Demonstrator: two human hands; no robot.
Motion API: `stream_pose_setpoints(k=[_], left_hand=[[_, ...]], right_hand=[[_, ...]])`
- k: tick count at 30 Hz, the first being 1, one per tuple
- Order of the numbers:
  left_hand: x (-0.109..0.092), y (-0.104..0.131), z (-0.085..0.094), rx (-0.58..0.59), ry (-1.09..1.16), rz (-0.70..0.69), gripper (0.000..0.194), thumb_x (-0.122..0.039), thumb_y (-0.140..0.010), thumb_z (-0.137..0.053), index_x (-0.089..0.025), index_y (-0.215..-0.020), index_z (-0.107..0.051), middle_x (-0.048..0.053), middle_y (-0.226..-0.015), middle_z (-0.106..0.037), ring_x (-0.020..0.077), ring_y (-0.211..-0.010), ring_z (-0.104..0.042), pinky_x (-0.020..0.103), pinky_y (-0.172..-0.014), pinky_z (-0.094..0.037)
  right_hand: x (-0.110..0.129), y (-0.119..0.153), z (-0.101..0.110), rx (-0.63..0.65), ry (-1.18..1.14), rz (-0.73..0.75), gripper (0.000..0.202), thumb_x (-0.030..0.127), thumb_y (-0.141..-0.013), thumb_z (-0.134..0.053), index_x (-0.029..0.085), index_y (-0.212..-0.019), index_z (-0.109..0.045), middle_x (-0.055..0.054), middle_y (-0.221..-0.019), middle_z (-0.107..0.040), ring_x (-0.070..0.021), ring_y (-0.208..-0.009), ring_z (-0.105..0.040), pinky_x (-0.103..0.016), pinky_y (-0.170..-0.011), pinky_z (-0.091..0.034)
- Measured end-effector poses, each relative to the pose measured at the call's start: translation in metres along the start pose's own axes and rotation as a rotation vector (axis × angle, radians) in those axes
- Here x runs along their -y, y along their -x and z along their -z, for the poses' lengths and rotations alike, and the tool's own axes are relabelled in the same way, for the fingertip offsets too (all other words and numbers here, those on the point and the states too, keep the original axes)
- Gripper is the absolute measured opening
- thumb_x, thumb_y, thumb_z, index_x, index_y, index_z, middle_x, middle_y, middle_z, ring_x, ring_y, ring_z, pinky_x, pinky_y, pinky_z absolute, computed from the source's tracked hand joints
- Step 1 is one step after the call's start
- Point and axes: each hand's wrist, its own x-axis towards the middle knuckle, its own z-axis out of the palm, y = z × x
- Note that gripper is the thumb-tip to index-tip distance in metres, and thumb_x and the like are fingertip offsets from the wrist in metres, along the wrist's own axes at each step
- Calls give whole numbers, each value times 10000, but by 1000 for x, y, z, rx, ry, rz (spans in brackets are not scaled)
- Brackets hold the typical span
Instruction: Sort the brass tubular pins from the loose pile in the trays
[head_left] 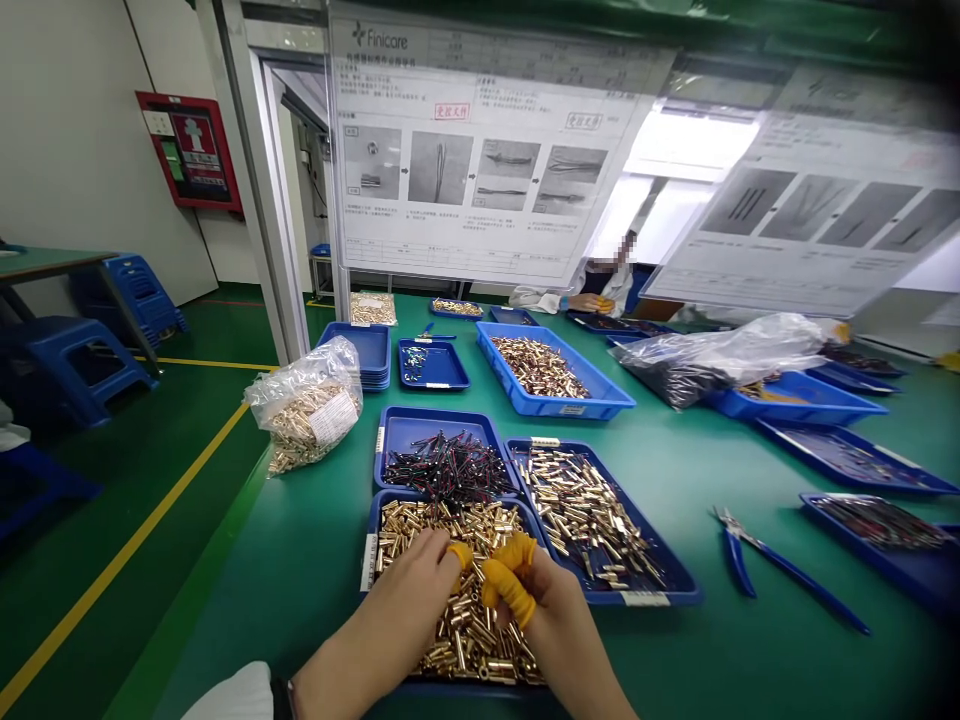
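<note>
My left hand (420,580) and my right hand (536,590) are close together over a blue tray (373,515) full of small brass-coloured metal tubes (472,635). Yellow finger covers sit on fingertips of both hands. The right fingers are pinched together, and whatever they hold is too small or hidden to name. On the left, the fingers curl inward with their tips mostly out of sight. Just beyond, black and red wire pieces (450,465) lie heaped in another tray. To the right, a tray holds tubes (585,510) with thin dark wires among them.
Blue-handled pliers (757,550) lie open on the right of the green table. A bag of brass-coloured parts (311,410) stands at the left edge. Behind are a larger blue bin (600,405) and stacked trays (364,350). Instruction sheets (480,240) hang above. A co-worker's hand (589,302) shows beyond.
</note>
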Motion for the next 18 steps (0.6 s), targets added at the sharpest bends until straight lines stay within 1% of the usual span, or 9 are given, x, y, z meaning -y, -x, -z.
stream_pose_setpoints(k=[2,4,5,7,9,11,13,15,18], left_hand=[[2,1,-1,-156,247,25,517,103,-642,-335,-199,-1009,-539,75,-1069,-533,216,-1011,-494,330,-858,-421],[2,0,-2,-277,494,85,396,23,-729,-366,-204,-977,-573,61,-992,-570,201,-933,-541,314,-814,-444],[1,-1,-2,-310,613,135,312,-33,-762,-391,-197,-939,-588,53,-916,-591,197,-861,-568,308,-762,-462],[0,-5,-1,-338,826,240,172,-143,-788,-448,-177,-877,-591,31,-750,-606,184,-711,-593,293,-654,-478],[-2,-7,0,-339,981,303,107,-233,-784,-501,-166,-826,-575,1,-625,-589,163,-588,-581,271,-570,-468],[-3,-9,1,-339,1053,324,134,-298,-766,-548,-164,-766,-562,-12,-578,-581,147,-528,-564,256,-526,-452],[-3,-8,1,-330,1085,334,181,-341,-744,-580,-162,-733,-557,-11,-568,-587,142,-506,-561,250,-501,-443],[-4,-8,2,-324,1101,345,205,-359,-727,-599,-158,-739,-564,-5,-576,-599,149,-520,-576,254,-503,-448],[-4,-7,2,-327,1115,350,218,-368,-716,-607,-157,-759,-575,2,-598,-613,158,-539,-595,257,-505,-455]], right_hand=[[-2,0,1,7,3,-5,342,506,-728,-596,188,-637,-511,21,-523,-541,-124,-432,-480,-235,-425,-379],[-2,0,1,6,-2,4,322,477,-724,-615,191,-626,-503,34,-529,-507,-120,-448,-460,-232,-435,-368],[-1,0,1,2,0,15,315,469,-726,-614,192,-624,-504,37,-536,-493,-122,-464,-453,-232,-444,-365],[1,-1,0,7,13,38,288,457,-740,-599,189,-658,-534,25,-575,-502,-136,-514,-469,-238,-474,-379],[4,0,0,13,36,57,254,435,-763,-575,182,-743,-585,-3,-632,-552,-155,-566,-503,-252,-518,-407],[7,2,-2,15,59,75,246,413,-774,-563,179,-816,-625,-22,-663,-591,-164,-581,-520,-258,-533,-421],[9,4,-3,8,86,97,245,402,-774,-562,180,-828,-650,-22,-641,-599,-159,-552,-510,-254,-507,-418],[10,5,-4,5,122,121,246,398,-780,-554,182,-820,-664,-20,-610,-596,-154,-525,-495,-246,-471,-404],[10,5,-4,-6,154,140,248,391,-794,-534,186,-836,-668,-18,-604,-598,-155,-524,-493,-248,-471,-403]])
